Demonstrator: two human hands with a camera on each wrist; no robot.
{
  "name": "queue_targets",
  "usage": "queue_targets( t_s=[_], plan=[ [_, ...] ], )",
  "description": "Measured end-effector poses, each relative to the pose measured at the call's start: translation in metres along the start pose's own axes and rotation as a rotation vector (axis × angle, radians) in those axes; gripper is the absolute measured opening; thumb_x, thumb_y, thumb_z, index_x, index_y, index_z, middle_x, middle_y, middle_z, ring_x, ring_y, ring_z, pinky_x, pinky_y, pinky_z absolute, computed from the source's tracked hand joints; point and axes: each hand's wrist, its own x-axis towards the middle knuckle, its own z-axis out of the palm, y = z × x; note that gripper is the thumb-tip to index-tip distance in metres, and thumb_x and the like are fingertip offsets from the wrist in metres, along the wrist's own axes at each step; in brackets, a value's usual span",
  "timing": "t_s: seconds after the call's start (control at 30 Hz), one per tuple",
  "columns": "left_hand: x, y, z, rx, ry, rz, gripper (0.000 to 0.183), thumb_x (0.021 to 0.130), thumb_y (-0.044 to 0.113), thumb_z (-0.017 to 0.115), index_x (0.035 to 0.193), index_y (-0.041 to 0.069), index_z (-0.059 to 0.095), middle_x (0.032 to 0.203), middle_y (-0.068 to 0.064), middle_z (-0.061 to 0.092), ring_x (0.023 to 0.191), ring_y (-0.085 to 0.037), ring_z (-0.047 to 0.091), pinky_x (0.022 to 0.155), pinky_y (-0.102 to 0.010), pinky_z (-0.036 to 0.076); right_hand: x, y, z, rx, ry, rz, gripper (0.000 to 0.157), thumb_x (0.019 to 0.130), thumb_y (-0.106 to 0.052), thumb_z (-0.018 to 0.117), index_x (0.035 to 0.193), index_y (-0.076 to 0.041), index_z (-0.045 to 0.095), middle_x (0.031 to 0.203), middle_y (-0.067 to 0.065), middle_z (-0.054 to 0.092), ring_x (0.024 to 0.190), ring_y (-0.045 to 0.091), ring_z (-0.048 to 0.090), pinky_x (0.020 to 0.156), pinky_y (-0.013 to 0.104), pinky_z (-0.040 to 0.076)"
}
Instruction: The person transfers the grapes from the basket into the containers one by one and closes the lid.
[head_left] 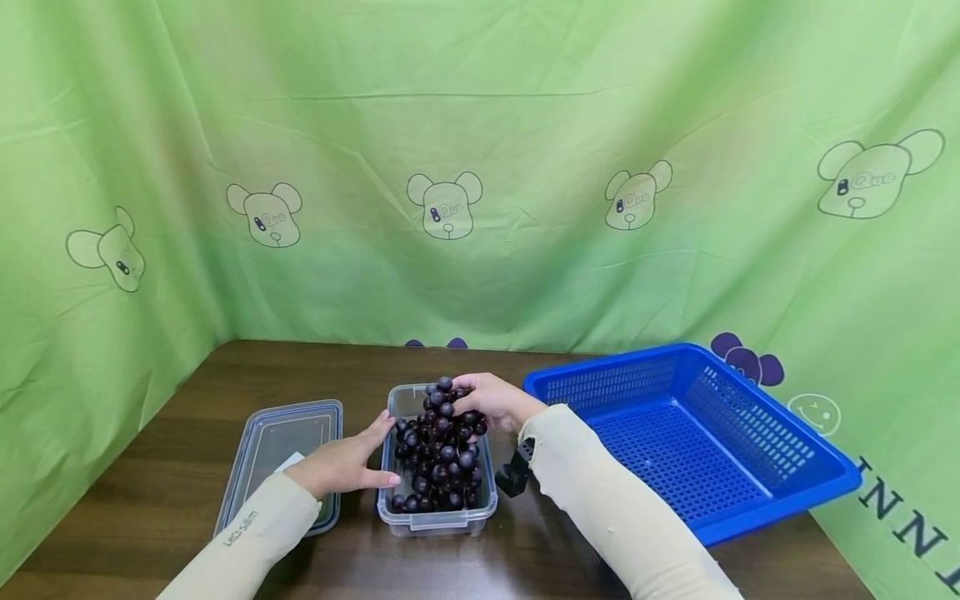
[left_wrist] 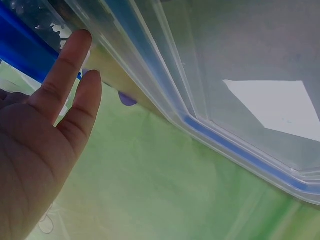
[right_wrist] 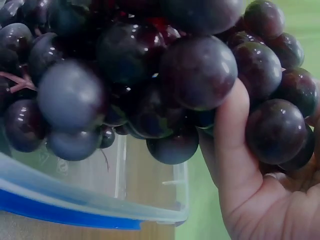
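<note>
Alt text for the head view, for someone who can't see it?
A person's right hand grips dark grapes heaped in a clear container, while the left hand is at its left rim. A lid lies to the left, a blue basket to the right; green cloth hangs behind the brown table.

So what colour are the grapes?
The grapes are dark purple, clearest in the right wrist view.
</note>
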Motion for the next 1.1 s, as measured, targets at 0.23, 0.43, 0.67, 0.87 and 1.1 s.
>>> queue_targets(
  t_s=[0.23,0.43,0.67,0.87,1.1],
  plan=[
    [0.004,0.000,0.001,0.007,-0.021,0.012,0.090,0.089,0.048,0.062,0.152,0.001,0.017,0.158,-0.017,0.009,0.125,-0.042,0.046,0.096,-0.054,0.042,0.006,0.005,0.000,-0.014,0.064,0.000,0.037,0.083,0.007,0.058,0.120,0.000,0.058,0.099,0.010,0.061,0.076,0.022,0.062,0.046,0.026,0.050],
    [0.003,0.002,0.001,0.009,-0.032,0.003,0.090,0.090,0.047,0.062,0.152,0.001,0.018,0.158,-0.017,0.008,0.124,-0.042,0.047,0.097,-0.055,0.042,0.011,0.011,0.002,-0.074,0.123,-0.055,0.035,0.083,0.006,0.060,0.118,0.002,0.060,0.102,0.009,0.061,0.066,0.013,0.054,0.048,0.023,0.045],
    [0.002,0.000,0.001,0.019,-0.012,0.005,0.089,0.089,0.047,0.062,0.152,0.001,0.019,0.158,-0.017,0.009,0.120,-0.041,0.051,0.090,-0.052,0.047,0.012,0.011,0.002,-0.101,0.151,-0.057,0.033,0.084,0.003,0.060,0.117,0.001,0.060,0.103,0.009,0.060,0.074,0.017,0.059,0.056,0.029,0.051],
    [0.002,-0.001,-0.002,0.019,-0.004,0.012,0.088,0.090,0.046,0.062,0.151,0.000,0.019,0.158,-0.018,0.010,0.120,-0.042,0.052,0.092,-0.053,0.046,0.015,0.010,0.002,-0.123,0.168,-0.057,0.037,0.083,0.002,0.062,0.121,-0.001,0.060,0.110,0.011,0.059,0.076,0.017,0.058,0.056,0.029,0.051],
    [0.000,0.000,-0.001,0.018,-0.006,0.004,0.088,0.089,0.047,0.063,0.151,0.000,0.020,0.158,-0.018,0.011,0.121,-0.042,0.050,0.094,-0.054,0.044,0.019,0.015,0.003,-0.151,0.178,-0.077,0.037,0.082,0.003,0.061,0.119,0.002,0.060,0.111,0.012,0.059,0.073,0.016,0.057,0.057,0.028,0.052]
  ],
)
